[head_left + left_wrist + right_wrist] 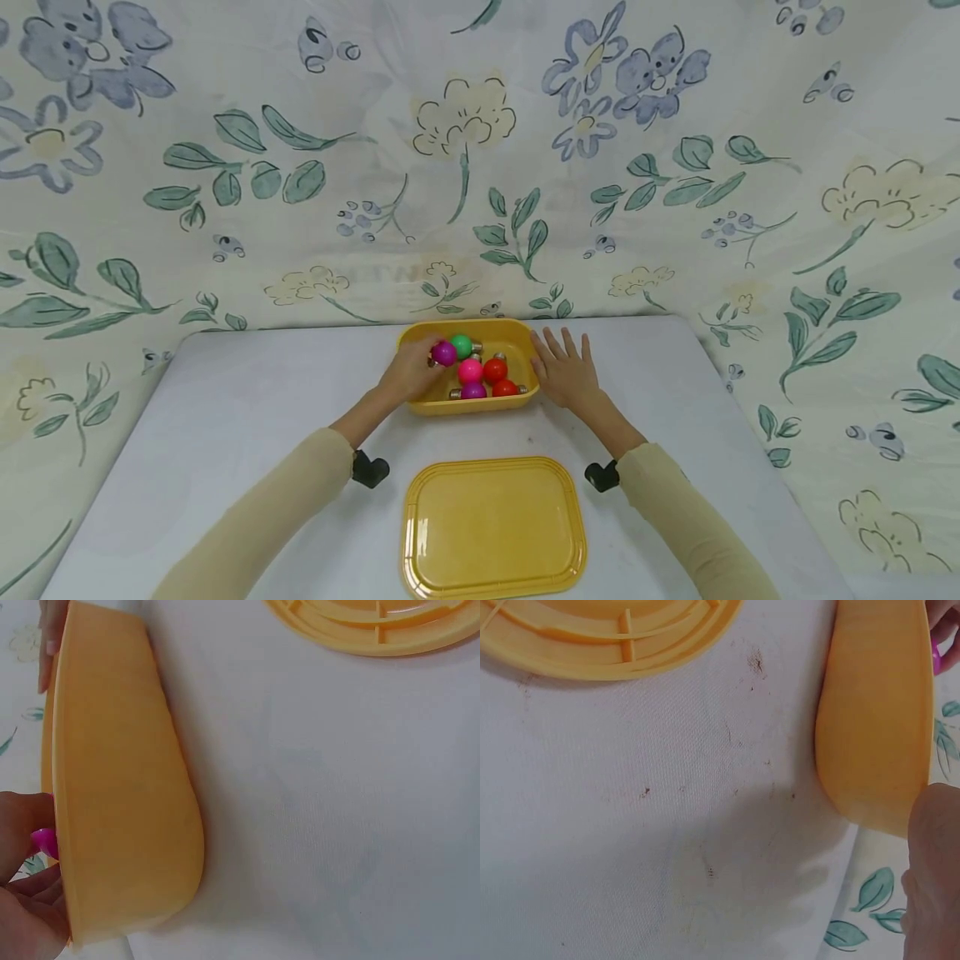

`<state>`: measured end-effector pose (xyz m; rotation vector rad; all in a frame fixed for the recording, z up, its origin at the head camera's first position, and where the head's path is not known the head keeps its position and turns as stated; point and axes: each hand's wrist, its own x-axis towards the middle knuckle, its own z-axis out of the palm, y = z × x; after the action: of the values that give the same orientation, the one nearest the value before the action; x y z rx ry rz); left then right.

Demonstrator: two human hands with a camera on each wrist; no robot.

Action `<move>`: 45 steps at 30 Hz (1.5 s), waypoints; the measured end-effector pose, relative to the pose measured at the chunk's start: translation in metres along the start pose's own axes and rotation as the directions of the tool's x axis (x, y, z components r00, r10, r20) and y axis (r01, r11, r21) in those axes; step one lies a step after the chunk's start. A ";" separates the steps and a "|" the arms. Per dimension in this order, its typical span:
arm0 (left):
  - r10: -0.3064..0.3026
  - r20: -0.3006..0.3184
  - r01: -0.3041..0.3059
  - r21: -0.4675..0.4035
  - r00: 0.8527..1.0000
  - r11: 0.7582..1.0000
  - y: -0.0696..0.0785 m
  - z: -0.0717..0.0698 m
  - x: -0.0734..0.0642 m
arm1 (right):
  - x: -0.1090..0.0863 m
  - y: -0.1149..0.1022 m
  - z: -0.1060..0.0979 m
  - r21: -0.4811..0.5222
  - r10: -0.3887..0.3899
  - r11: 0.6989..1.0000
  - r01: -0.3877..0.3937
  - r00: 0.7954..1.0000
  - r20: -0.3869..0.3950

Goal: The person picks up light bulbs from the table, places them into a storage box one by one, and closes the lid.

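Observation:
A yellow plastic bin (450,407) sits at the far end of the table in the head view, with small round light bulbs inside. My left hand (408,368) reaches over its left side and pinches a purple bulb (444,354); in the left wrist view this bulb (45,842) shows between thumb and fingers. Beside it lies a green bulb (461,346). A pink bulb (470,371), another purple bulb (473,391) and two red bulbs (495,370) rest lower in the bin. My right hand (567,371), fingers extended, touches the bin's right rim.
A yellow lid (495,529) lies flat on the white table (285,392), nearer to me than the bin. Behind the table hangs a floral cloth (465,208). Black heart-shaped pieces (371,469) show at both wrists.

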<state>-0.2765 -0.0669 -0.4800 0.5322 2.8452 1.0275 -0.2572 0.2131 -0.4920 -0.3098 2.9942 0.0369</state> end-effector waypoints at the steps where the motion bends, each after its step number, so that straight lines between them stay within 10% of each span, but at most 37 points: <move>1: -0.005 0.005 0.005 0.004 1.000 1.000 0.000 0.001 0.001 | 0.000 0.000 0.000 0.002 0.001 1.000 -0.001 1.000 0.003; 45: -0.109 0.127 0.100 0.078 0.986 0.992 0.007 0.005 0.007 | 0.003 0.003 0.004 0.013 -0.002 1.000 0.002 1.000 0.003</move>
<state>-0.2795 -0.0561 -0.4793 0.4329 2.7689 0.8440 -0.2598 0.2153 -0.4963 -0.3110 2.9898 0.0184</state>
